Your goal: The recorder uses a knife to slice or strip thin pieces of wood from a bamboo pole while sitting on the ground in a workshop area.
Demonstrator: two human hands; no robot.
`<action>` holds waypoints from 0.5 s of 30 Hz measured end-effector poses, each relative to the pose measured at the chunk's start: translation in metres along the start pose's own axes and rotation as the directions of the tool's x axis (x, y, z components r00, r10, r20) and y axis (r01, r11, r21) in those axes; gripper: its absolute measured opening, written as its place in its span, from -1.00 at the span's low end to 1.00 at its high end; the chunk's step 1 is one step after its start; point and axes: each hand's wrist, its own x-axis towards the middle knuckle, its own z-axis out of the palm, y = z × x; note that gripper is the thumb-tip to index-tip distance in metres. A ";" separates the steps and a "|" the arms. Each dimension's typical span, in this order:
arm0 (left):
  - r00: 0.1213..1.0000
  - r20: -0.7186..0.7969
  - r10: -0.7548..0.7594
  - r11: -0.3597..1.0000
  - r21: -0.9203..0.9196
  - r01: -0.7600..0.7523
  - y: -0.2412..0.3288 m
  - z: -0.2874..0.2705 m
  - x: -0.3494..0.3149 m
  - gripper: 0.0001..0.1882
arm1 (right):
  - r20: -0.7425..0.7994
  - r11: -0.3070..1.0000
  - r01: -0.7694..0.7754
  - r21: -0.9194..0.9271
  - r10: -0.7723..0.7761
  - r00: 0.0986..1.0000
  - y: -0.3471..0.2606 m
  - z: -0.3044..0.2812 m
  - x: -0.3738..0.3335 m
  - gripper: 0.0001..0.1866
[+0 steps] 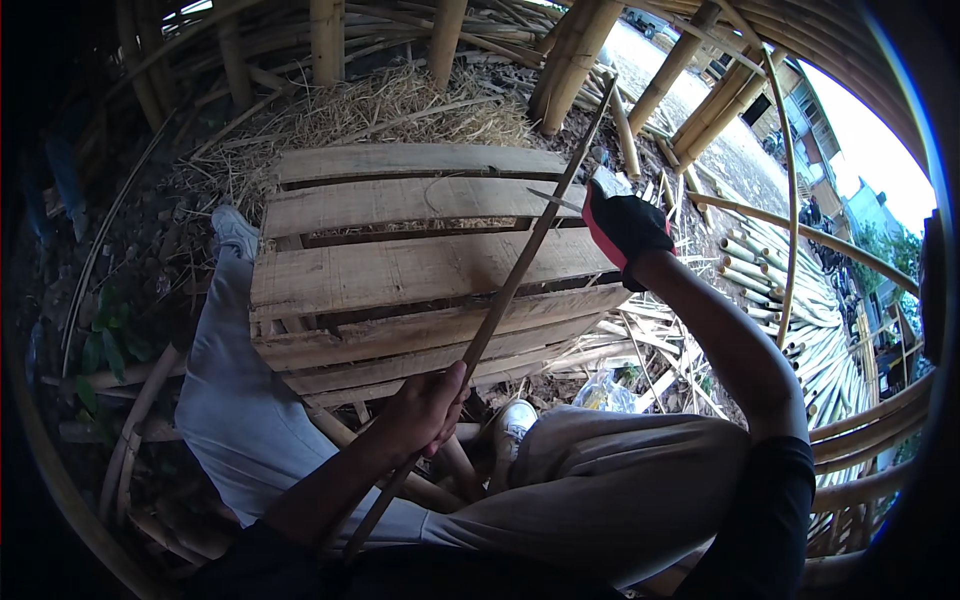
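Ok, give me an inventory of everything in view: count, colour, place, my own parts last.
Bamboo strip: one, brown, slanting across the crate
Blade: one, pale, sticking out of the right hand, crossing the strip
Slatted crate: one, light brown, centre
Straw: one heap, yellowish, behind the crate
Thick bamboo posts: several, tan, along the top
Cut poles: many, pale, piled at right
Plastic bag: one, clear, on the ground right of the crate
Leaves: several, green, far left
Shoes: two, white, one left of the crate, one near it
Legs: two, light grey trousers, lower part
Left hand: one, bare, around the strip
Right hand: one, black-and-red glove, right of the strip
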 end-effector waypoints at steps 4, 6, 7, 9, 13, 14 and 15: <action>0.971 0.168 -0.172 0.931 -0.295 0.216 -0.003 -0.018 0.004 -0.45 | 0.290 0.997 -0.041 0.063 0.021 0.957 -0.055 -0.003 -0.055 -0.21; 0.940 0.268 -0.211 0.835 -0.451 0.316 0.000 -0.016 0.001 -0.43 | -0.005 0.976 0.215 -0.022 -0.215 0.977 -0.064 0.026 -0.092 -0.20; 0.935 0.273 -0.225 0.825 -0.457 0.332 -0.007 -0.018 0.004 -0.43 | 0.177 0.986 0.169 0.008 -0.168 0.970 -0.068 0.009 -0.084 -0.19; 0.943 0.245 -0.227 0.850 -0.423 0.314 -0.009 -0.019 0.005 -0.41 | 0.301 0.995 0.065 0.072 -0.083 0.950 -0.064 -0.015 -0.045 -0.19; 0.929 0.274 -0.248 0.840 -0.418 0.347 0.007 -0.020 0.001 -0.40 | 0.410 0.996 0.062 0.070 -0.086 0.908 -0.070 -0.021 -0.047 -0.18; 0.935 0.247 -0.254 0.861 -0.383 0.335 0.006 -0.017 0.002 -0.40 | 0.464 0.994 0.105 0.035 -0.109 0.879 -0.084 -0.021 -0.067 -0.19; 0.941 0.217 -0.261 0.881 -0.346 0.324 0.005 -0.017 0.005 -0.40 | 0.323 0.973 0.224 0.054 -0.230 0.918 -0.090 -0.016 -0.086 -0.19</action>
